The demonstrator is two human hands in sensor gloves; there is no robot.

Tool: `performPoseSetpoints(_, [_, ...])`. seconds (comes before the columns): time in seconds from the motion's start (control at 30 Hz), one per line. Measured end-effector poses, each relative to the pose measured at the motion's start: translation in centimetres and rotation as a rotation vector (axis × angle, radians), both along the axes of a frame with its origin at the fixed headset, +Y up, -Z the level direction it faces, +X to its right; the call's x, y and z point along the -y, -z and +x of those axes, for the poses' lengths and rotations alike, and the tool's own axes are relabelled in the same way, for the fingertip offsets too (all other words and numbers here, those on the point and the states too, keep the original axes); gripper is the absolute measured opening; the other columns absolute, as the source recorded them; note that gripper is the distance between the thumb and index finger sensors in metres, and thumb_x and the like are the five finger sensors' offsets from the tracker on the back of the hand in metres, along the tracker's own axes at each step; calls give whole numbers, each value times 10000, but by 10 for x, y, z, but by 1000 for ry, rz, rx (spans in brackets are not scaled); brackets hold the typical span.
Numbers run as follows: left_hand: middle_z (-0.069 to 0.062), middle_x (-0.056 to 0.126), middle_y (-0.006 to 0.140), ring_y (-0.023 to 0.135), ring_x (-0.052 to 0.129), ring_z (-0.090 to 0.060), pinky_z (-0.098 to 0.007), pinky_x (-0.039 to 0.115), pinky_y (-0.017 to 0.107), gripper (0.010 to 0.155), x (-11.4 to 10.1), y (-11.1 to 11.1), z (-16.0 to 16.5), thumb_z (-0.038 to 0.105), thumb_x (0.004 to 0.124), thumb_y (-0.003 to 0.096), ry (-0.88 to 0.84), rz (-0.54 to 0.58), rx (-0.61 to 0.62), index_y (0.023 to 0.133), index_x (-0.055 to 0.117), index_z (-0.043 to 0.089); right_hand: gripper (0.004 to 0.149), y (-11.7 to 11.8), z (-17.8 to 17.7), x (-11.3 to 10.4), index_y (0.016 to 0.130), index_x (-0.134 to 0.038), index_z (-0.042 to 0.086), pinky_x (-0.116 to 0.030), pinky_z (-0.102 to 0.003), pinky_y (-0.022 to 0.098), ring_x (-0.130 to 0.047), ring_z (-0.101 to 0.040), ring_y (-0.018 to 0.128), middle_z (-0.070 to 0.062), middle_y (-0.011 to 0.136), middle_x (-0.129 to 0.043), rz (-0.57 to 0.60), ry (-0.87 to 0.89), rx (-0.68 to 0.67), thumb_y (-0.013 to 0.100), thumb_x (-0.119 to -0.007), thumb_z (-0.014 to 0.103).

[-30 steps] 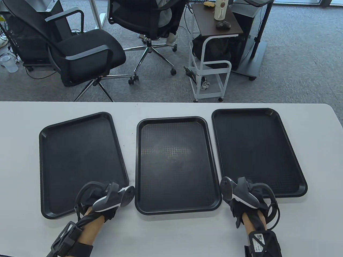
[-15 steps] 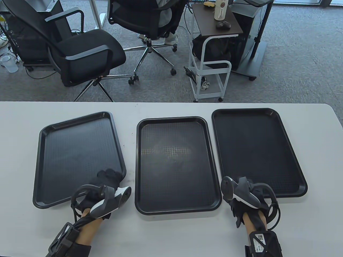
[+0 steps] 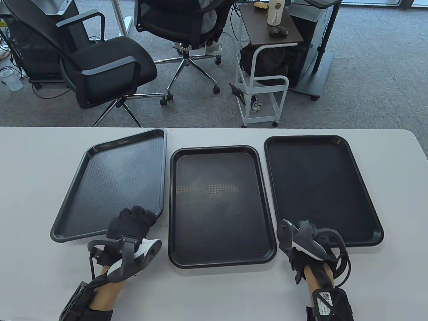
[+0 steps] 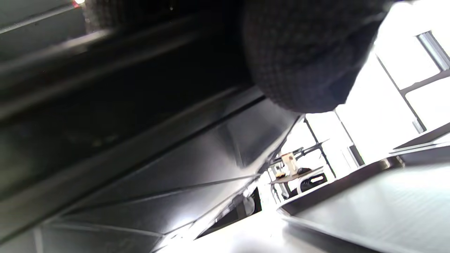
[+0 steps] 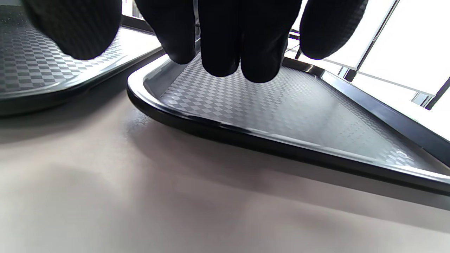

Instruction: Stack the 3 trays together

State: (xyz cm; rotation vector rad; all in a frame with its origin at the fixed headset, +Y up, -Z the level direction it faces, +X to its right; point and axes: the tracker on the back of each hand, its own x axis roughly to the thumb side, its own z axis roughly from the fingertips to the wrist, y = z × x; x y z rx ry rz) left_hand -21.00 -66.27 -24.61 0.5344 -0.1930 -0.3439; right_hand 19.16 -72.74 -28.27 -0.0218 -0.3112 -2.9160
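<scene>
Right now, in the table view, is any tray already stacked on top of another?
No: the left tray, middle tray and right tray lie side by side, none overlapping another.

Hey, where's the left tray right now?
In the table view the left tray is on the table's left side, tilted, its right edge close beside the middle tray, with the left hand gripping its near right corner.

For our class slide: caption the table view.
Left hand grips tilted left tray beside two flat trays.

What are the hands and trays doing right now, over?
Left hand grips left tray, tilted. Right hand hangs above right tray, gripping nothing. Middle tray flat, nothing blocking.
</scene>
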Motion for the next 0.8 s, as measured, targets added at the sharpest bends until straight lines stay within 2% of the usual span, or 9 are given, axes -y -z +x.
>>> performPoseSetpoints(0.47, [78, 934, 714, 522, 1031, -156, -372, 943, 427, 527, -9, -35, 56, 323, 956, 249, 76, 124, 243, 755, 816, 375, 676, 0, 2, -2, 1000, -625, 310, -659, -599, 651, -795, -358, 954, -77, 1099, -731, 6, 6, 12, 398, -731, 600])
performPoseSetpoints(0.63, [72, 939, 708, 503, 1038, -155, -360, 944, 399, 532, -10, -46, 86, 331, 951, 249, 113, 107, 322, 763, 817, 362, 676, 0, 6, -5, 1000, -625, 311, -659, -600, 652, -795, -358, 954, -78, 1098, -732, 19, 22, 26, 398, -731, 600])
performPoseSetpoints(0.8, [82, 952, 703, 501, 1061, -152, -356, 971, 398, 527, -5, -43, 113, 333, 961, 242, 180, 81, 356, 750, 824, 369, 676, 1, 5, -7, 1000, -623, 311, -658, -601, 652, -794, -358, 955, -79, 1099, -731, 27, 33, 24, 398, -731, 600])
